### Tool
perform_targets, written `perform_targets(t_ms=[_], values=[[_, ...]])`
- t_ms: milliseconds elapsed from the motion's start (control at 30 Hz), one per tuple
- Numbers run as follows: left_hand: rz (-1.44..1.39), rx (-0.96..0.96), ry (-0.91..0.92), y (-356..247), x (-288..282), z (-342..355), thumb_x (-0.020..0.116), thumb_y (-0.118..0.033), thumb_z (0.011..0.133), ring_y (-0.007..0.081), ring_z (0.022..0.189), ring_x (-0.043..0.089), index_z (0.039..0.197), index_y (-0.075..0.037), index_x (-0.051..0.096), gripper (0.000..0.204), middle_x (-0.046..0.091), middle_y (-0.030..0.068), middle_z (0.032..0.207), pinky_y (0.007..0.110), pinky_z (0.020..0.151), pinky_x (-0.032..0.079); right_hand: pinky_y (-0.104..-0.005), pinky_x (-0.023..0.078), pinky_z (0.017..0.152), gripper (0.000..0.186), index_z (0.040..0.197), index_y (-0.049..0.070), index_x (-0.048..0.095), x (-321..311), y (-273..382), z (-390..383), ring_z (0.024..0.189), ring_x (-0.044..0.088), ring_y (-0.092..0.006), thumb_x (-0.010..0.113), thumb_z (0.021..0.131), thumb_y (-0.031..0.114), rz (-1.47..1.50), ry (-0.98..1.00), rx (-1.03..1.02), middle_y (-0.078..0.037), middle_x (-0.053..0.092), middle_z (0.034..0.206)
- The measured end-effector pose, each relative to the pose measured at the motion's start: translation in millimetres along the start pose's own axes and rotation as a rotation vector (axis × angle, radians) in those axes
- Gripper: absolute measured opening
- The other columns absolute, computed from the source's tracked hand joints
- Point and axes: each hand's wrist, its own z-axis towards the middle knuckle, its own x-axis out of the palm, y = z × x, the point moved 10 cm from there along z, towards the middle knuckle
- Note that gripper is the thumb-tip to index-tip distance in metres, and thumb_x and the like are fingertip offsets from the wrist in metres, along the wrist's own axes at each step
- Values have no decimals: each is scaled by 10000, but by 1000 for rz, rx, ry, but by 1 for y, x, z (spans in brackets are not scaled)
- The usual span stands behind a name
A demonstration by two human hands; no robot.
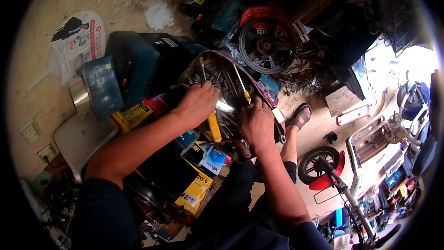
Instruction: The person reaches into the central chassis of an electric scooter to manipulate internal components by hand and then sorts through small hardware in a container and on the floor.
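A dark bin with a reddish rim (pixel 263 88) sits before me, heaped with metal hand tools. My left hand (pixel 198 104) reaches in from the left, fingers bent and closed among the tools; what they grip is hidden. Close by them rises a metal shaft (pixel 202 68), and a yellow handle (pixel 214 127) lies below. My right hand (pixel 259 122) is curled over the bin's right side. At its fingertips is the yellow-and-black handle of a screwdriver (pixel 248 97), its blade pointing away; whether I grip it is unclear. A red-and-grey handle (pixel 242 149) lies near my right wrist.
A black spoked wheel (pixel 267 46) stands beyond the bin. Teal cases (pixel 134 58) and a white hand fan (pixel 76 41) lie left. Yellow boxes (pixel 194 194) are below my left arm. On the right are a sandalled foot (pixel 301 115) and a scooter frame with a tyre (pixel 319 164).
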Motion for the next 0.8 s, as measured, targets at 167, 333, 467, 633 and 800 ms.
perform_targets(t_ms=[167, 333, 467, 633, 800], values=[[-34, -22, 35, 3, 1, -4, 669, -173, 853, 239, 1041, 605, 1102, -70, 667, 270, 666, 55, 1006, 354, 868, 498, -494, 515, 920, 392, 1231, -66, 654, 9, 19, -11, 980, 655, -428, 631, 950, 207, -215, -8, -22, -269, 696, 1153], [-159, -146, 151, 10, 9, -7, 647, -151, 872, 274, 1159, 589, 1092, -60, 672, 239, 656, 125, 1223, 393, 940, 500, -521, 482, 997, 455, 1307, -65, 653, 24, 24, -40, 1108, 625, -447, 628, 919, 170, -58, 46, -19, -292, 629, 1371], [-127, -44, -76, 15, -12, 7, 629, -149, 899, 359, 1569, 323, 1056, 6, 727, 241, 417, 218, 1645, 456, 1273, 277, -545, 420, 1104, 416, 1287, -41, 664, 21, 18, -36, 1271, 534, -495, 657, 902, 117, 23, 11, -16, -312, 540, 1467], [-228, 225, 87, 16, 8, 33, 768, -159, 805, 356, 1605, 254, 1090, 23, 721, 342, 422, 182, 1649, 483, 1328, 187, -545, 491, 964, 417, 1350, -21, 616, 11, 5, -9, 1104, 615, -481, 631, 958, 121, 51, -41, 35, -323, 630, 1222], [-472, 279, 121, 34, 24, 48, 956, -341, 621, 419, 1551, 320, 1215, 17, 652, 757, 417, 216, 1628, 512, 1301, 233, -550, 541, 821, 243, 1105, -6, 637, 13, 7, 15, 885, 688, -473, 615, 983, 203, -183, -124, 59, -272, 706, 916]])
